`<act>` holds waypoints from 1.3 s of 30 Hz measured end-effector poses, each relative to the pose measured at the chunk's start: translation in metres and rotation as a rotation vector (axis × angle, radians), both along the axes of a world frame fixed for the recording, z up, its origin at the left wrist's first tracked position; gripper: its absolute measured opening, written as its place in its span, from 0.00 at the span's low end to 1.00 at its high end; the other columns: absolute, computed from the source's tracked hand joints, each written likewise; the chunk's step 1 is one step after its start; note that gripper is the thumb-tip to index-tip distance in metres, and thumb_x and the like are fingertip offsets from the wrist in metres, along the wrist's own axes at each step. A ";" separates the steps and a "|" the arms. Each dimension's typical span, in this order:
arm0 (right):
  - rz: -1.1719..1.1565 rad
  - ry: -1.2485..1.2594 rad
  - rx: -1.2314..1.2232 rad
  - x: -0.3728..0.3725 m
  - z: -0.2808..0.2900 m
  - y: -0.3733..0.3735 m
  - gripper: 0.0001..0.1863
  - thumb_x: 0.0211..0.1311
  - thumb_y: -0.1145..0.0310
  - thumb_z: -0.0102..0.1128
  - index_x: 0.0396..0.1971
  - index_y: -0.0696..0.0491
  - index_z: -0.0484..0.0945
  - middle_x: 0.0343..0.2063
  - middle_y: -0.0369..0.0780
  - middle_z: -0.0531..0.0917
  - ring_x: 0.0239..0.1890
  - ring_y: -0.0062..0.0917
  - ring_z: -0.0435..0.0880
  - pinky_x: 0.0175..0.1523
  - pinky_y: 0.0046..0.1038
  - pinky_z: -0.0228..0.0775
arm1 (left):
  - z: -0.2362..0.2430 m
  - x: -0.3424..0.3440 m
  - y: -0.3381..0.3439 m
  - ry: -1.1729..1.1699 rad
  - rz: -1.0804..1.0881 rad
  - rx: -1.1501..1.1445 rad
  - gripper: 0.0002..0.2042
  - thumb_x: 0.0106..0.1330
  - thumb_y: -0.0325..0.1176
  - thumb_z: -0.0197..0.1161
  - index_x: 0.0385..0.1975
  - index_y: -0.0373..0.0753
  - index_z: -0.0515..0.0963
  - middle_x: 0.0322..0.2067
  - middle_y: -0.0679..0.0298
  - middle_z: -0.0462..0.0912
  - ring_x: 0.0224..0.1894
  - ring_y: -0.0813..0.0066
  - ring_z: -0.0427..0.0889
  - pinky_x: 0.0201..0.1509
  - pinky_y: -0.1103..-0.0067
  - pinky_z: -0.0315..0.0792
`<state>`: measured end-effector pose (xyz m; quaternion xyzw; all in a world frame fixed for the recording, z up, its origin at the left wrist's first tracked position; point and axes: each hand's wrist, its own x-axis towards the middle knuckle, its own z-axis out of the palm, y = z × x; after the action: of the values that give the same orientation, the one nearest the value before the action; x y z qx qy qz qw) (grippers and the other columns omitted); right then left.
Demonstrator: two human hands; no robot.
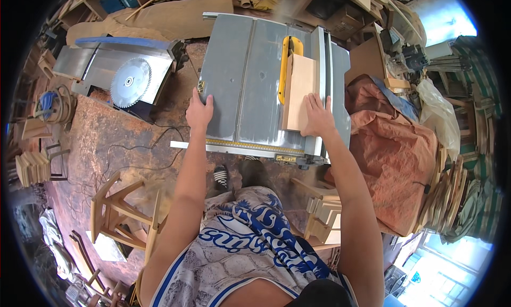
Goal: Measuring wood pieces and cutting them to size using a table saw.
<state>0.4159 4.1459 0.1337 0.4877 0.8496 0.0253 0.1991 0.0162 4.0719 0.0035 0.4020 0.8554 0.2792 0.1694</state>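
Note:
A flat, pale wooden board [302,86] lies on the grey top of a table saw [226,62], beside the yellow blade insert [282,83] and along the metal fence [321,57]. At the board's near right corner, my right hand [318,116] presses on it. Its thumb is at the near end, its fingers are on top, and one finger reaches over the fence. My left hand [199,111] grips the left edge of the saw table, thumb on top. Its other fingers are partly hidden. The blade beside the board cannot be made out.
Left of the table stands another machine [101,67] with a large exposed circular saw blade [131,82]. An orange-brown tarp [396,163] covers something at right. Wooden stools [120,211] stand near my legs. Cords [143,147] cross the dusty floor. Stacked boards [447,195] lean at far right.

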 end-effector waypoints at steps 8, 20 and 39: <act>-0.005 -0.043 -0.029 -0.008 0.007 0.015 0.71 0.30 0.46 0.80 0.79 0.59 0.55 0.79 0.48 0.62 0.83 0.41 0.52 0.82 0.64 0.39 | 0.014 0.006 0.001 0.041 0.058 -0.051 0.37 0.70 0.59 0.60 0.75 0.47 0.67 0.63 0.52 0.82 0.57 0.40 0.84 0.62 0.53 0.76; -0.010 -0.074 -0.028 -0.010 0.004 0.035 0.71 0.31 0.45 0.81 0.79 0.58 0.54 0.78 0.46 0.61 0.83 0.38 0.51 0.83 0.62 0.38 | 0.013 0.000 0.001 -0.008 0.094 0.005 0.33 0.72 0.59 0.59 0.72 0.47 0.73 0.55 0.46 0.87 0.57 0.39 0.85 0.63 0.53 0.76; -0.011 -0.080 -0.026 -0.016 0.005 0.069 0.71 0.31 0.45 0.81 0.79 0.57 0.54 0.79 0.44 0.61 0.83 0.35 0.51 0.83 0.61 0.40 | 0.009 -0.003 0.000 -0.006 0.076 0.046 0.32 0.72 0.55 0.59 0.71 0.45 0.74 0.54 0.44 0.87 0.56 0.38 0.85 0.61 0.53 0.76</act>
<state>0.3996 4.2150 0.1383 0.4882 0.8387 0.0328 0.2393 0.0135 4.0718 0.0121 0.3721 0.8629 0.3062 0.1521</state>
